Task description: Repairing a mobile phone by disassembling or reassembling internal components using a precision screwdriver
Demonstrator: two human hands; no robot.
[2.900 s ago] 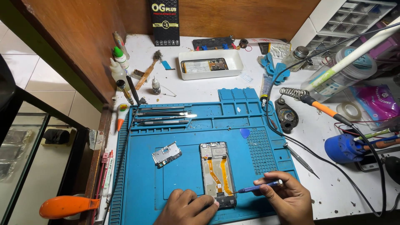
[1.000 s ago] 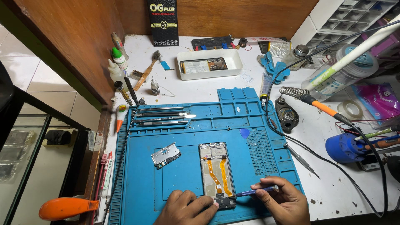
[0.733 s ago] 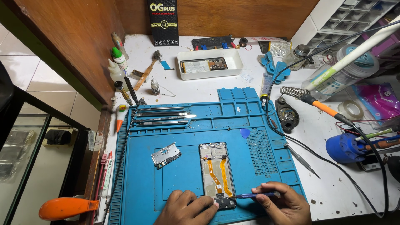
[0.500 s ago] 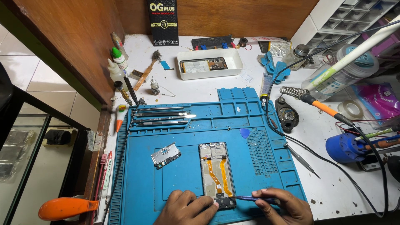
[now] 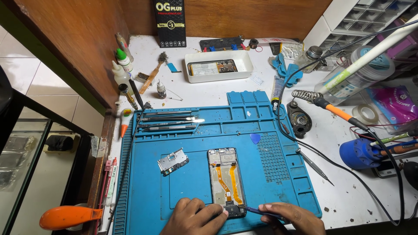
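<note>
left hand (image 5: 193, 216) fingers pressed on opened phone (image 5: 226, 182) bottom; right hand (image 5: 291, 217) fingers clenched around blue tool (image 5: 257, 211).

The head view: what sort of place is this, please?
Most likely a phone repair bench. An opened phone lies on a blue repair mat, the left hand steadies it, the right hand works a thin tool at its lower end, and a soldering iron rests nearby.

Black upright package (image 5: 170, 22) at back wall; pink packet (image 5: 392, 106) right
</note>
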